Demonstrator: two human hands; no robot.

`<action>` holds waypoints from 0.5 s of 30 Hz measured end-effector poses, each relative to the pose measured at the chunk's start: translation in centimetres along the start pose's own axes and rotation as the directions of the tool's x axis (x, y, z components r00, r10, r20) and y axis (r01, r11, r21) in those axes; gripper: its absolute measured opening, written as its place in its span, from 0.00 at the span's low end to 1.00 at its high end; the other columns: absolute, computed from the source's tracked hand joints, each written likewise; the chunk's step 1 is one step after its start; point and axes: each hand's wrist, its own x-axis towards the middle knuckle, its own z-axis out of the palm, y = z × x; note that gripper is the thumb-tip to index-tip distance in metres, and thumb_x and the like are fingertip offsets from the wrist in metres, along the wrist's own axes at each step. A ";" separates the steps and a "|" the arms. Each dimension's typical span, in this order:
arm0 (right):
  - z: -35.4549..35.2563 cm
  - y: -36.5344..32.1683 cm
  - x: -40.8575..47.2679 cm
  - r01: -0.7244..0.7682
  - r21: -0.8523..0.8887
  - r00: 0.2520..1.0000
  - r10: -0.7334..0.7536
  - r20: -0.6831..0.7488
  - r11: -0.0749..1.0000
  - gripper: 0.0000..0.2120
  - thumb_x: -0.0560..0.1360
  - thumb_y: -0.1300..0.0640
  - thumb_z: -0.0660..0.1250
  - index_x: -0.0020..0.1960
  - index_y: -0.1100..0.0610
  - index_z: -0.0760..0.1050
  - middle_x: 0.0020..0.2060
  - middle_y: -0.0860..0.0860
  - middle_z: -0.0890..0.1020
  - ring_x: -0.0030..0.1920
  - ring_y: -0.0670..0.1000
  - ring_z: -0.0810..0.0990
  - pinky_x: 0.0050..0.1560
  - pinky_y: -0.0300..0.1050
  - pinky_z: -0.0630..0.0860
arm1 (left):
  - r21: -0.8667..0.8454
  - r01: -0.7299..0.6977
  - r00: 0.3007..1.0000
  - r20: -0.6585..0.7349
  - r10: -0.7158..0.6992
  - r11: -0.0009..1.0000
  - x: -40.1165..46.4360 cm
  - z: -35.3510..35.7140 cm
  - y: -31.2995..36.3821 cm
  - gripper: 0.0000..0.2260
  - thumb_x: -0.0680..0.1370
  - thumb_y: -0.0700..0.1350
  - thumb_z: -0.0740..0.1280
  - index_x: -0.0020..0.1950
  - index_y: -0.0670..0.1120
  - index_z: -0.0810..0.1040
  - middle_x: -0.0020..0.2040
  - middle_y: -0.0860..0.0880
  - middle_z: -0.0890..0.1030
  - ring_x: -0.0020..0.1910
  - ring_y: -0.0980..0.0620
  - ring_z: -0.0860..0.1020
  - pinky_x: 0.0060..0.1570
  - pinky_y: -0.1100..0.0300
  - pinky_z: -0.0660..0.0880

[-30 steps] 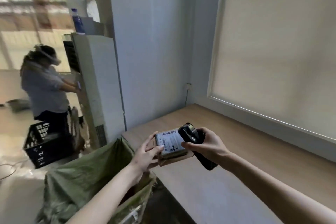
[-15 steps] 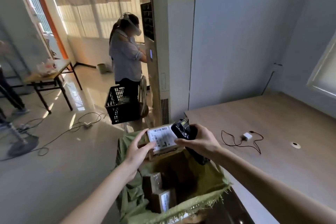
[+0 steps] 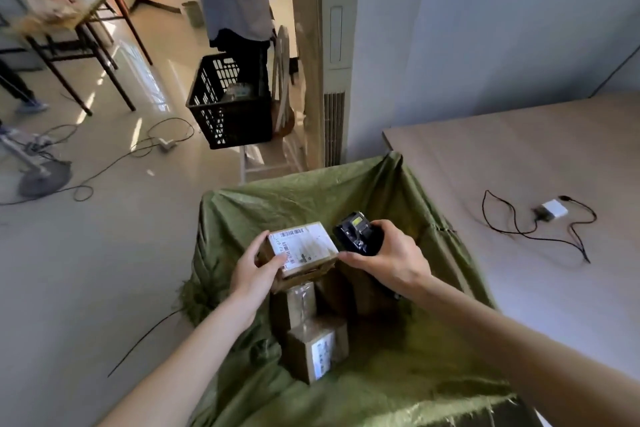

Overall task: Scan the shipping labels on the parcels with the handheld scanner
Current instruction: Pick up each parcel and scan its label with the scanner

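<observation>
l hand (image 3: 254,276) grips a small labelled parcel (image 3: 300,253) over the open green sack (image 3: 398,374), label up; r hand (image 3: 393,262) wraps the black scanner (image 3: 358,234) just beside it. view has tipped down since 0.5 s ago: more parcels (image 3: 317,348) in the sack now show, parcel held lower.

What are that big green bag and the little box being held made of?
The large green sack looks like woven plastic fabric: crinkled, slightly shiny, with frayed edges. The small brown parcel in the left hand appears to be cardboard, matte, with a white paper label.
</observation>
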 end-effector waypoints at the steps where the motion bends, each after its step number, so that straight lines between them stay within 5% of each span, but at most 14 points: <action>1: 0.8 0.7 0.8 -0.012 -0.003 1.000 0.012 0.004 1.000 0.44 0.62 0.27 0.77 0.71 0.45 0.69 0.55 0.39 0.78 0.52 0.45 0.77 0.50 0.47 0.77 | 0.006 0.014 1.000 -0.004 -0.014 1.000 1.2 0.3 -0.7 0.26 0.75 0.49 0.74 0.68 0.70 0.71 0.62 0.47 0.81 0.60 0.44 0.80 0.63 0.42 0.77; 9: 4.4 4.1 3.6 -0.082 -0.013 0.996 0.082 0.025 0.997 0.46 0.62 0.26 0.77 0.73 0.46 0.68 0.61 0.42 0.80 0.60 0.49 0.80 0.55 0.50 0.80 | 0.177 0.049 0.998 -0.033 -0.044 0.983 7.0 1.6 -4.1 0.35 0.72 0.64 0.72 0.77 0.66 0.61 0.76 0.51 0.69 0.74 0.44 0.69 0.70 0.46 0.68; 15: 2.1 4.0 2.2 -0.086 0.009 0.996 0.086 -0.010 0.996 0.47 0.63 0.28 0.77 0.74 0.48 0.67 0.58 0.41 0.79 0.53 0.45 0.77 0.48 0.43 0.77 | 0.324 -0.139 0.987 0.122 0.104 0.936 6.9 2.8 -0.9 0.24 0.77 0.57 0.70 0.73 0.57 0.72 0.72 0.50 0.74 0.70 0.47 0.73 0.68 0.49 0.71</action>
